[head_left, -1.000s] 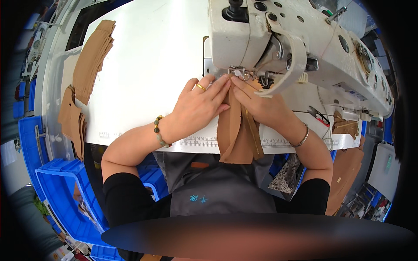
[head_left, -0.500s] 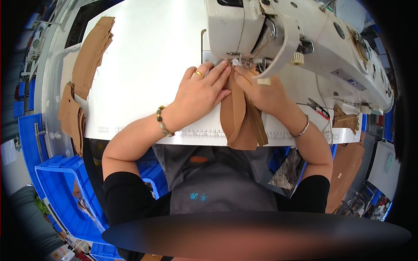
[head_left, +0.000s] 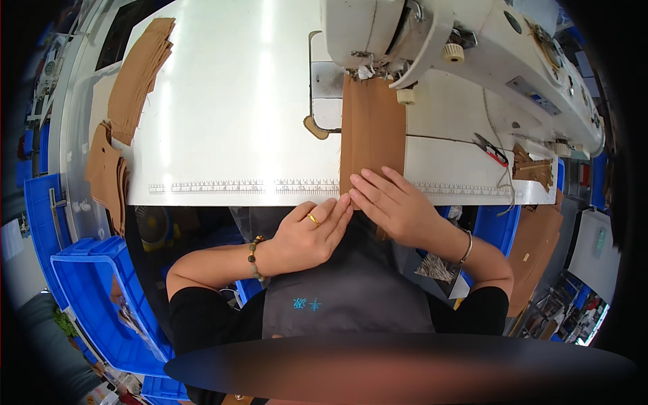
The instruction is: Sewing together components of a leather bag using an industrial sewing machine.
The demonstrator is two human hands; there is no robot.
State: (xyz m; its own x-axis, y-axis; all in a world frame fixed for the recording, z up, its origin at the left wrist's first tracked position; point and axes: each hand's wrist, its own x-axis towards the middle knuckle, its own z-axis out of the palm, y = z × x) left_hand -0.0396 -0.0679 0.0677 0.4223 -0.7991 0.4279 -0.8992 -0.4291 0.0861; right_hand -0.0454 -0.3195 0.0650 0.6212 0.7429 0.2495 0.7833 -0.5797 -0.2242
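A brown fabric piece [head_left: 373, 128] lies lengthwise on the white table, its far end beneath the needle area of the sewing machine [head_left: 368, 40] and its near end at the table's front edge. My left hand [head_left: 314, 233], with a ring and a beaded bracelet, pinches the fabric's near left corner, fingers pressed together. Stretched out over the near part of the cloth are the fingers of my right hand [head_left: 395, 206], resting flat on it. The two hands' fingertips meet at the table edge. The cloth below that edge is mostly hidden by my hands.
Brown fabric stacks [head_left: 138, 81] lie at the table's left. Red-and-black thread snips [head_left: 491, 150] and brown scraps [head_left: 532, 167] are at the right. A printed ruler [head_left: 216, 187] runs along the front edge. A blue bin [head_left: 111, 304] stands at lower left.
Both hands have moved from beside the needle back to the table's front edge. The fabric, earlier bunched and folded, now lies flatter and straighter. A small tan piece now shows left of the machine plate.
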